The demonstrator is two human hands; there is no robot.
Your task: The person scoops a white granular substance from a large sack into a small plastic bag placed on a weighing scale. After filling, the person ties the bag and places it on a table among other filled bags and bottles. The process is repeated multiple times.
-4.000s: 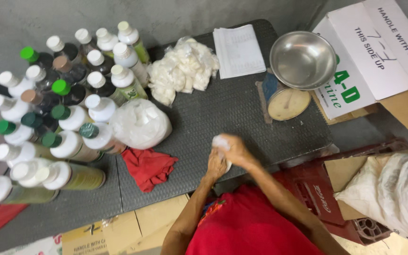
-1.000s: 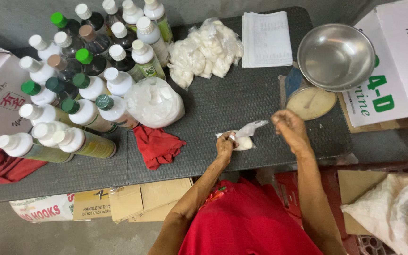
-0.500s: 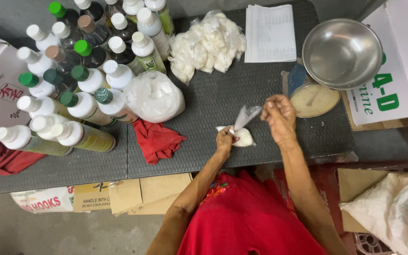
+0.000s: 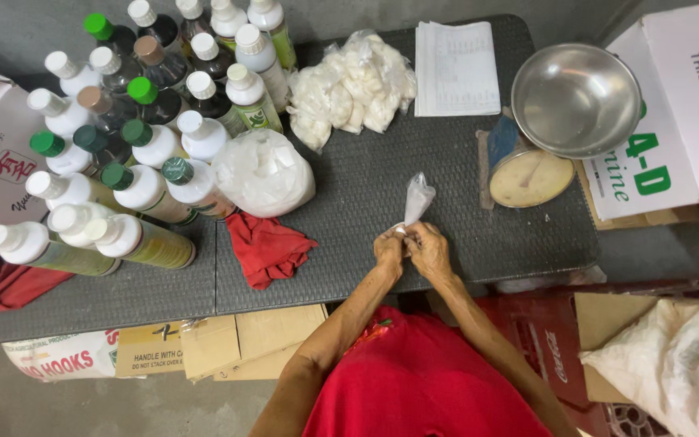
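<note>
Plastic bag [image 4: 417, 198], small and clear, stands with its long axis nearly upright on the dark table [image 4: 463, 243], its loose twisted top pointing up and slightly to the right, away from the person. Both hands meet at its lower end near the table's front edge: the left hand [image 4: 387, 249] and right hand [image 4: 428, 251] are closed together, fingers pinched on the bag's base. It looks thin and crinkled; whatever fills the bottom is hidden, perhaps something white. A red cloth [image 4: 264, 247] lies nearby.
</note>
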